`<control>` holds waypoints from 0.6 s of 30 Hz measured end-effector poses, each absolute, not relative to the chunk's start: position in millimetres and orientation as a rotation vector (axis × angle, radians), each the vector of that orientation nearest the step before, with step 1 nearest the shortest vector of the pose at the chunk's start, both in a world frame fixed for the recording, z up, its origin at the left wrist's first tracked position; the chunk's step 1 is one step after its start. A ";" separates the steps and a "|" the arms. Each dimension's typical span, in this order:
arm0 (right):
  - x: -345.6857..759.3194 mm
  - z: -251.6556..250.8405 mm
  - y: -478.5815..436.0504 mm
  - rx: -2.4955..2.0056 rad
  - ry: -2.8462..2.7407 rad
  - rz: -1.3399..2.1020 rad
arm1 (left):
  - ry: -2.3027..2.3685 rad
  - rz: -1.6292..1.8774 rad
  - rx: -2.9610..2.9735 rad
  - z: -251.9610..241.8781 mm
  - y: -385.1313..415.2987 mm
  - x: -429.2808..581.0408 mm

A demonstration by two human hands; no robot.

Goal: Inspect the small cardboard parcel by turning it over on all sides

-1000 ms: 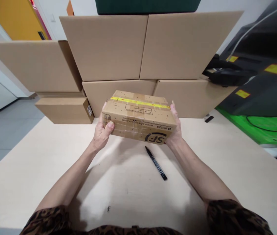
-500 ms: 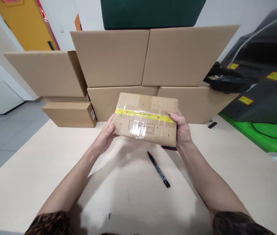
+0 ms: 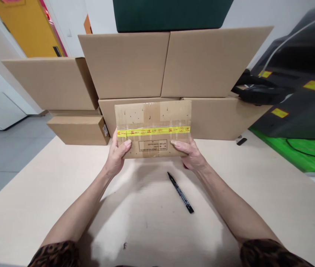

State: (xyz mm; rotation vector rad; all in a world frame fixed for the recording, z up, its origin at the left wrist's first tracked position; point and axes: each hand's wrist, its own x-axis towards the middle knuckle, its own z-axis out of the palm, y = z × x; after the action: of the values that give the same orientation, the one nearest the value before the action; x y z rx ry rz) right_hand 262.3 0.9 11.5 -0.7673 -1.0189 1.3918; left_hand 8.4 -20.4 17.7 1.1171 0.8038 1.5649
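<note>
A small cardboard box with a yellow tape band and a printed label is held up above the table, its broad face toward me. My left hand grips its lower left corner, thumb on the front face. On the lower right, my right hand clasps the box the same way, its fingers hidden behind. Below the box, a black marker pen lies slanted on the table, touched by neither hand.
Large cardboard boxes are stacked along the back of the pale table. A dark green bin sits on top. Smaller boxes stand at the left. A little black object lies at the back right.
The small box has shifted left and turned, so its face is now more level and squarely toward me. My right hand moved left and lower along with it; both thumbs now press on the front.
</note>
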 end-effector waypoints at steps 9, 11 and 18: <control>274.4 8.7 3.0 -0.660 -1.294 1.338 | 0.836 1.489 1.022 22.5 -18.8 3.7; 276.6 7.6 2.8 -0.664 -1.344 1.339 | 0.834 1.511 1.014 24.3 -20.1 6.7; 273.8 18.5 -1.1 -0.739 -1.200 1.360 | 0.863 1.442 1.092 23.3 -22.6 5.7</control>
State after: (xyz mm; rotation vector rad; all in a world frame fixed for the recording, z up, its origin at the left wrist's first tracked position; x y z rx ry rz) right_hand 273.8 -1.1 18.5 -0.7389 -1.2000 1.3603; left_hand 5.7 -22.6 23.3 1.0919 0.8633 1.4416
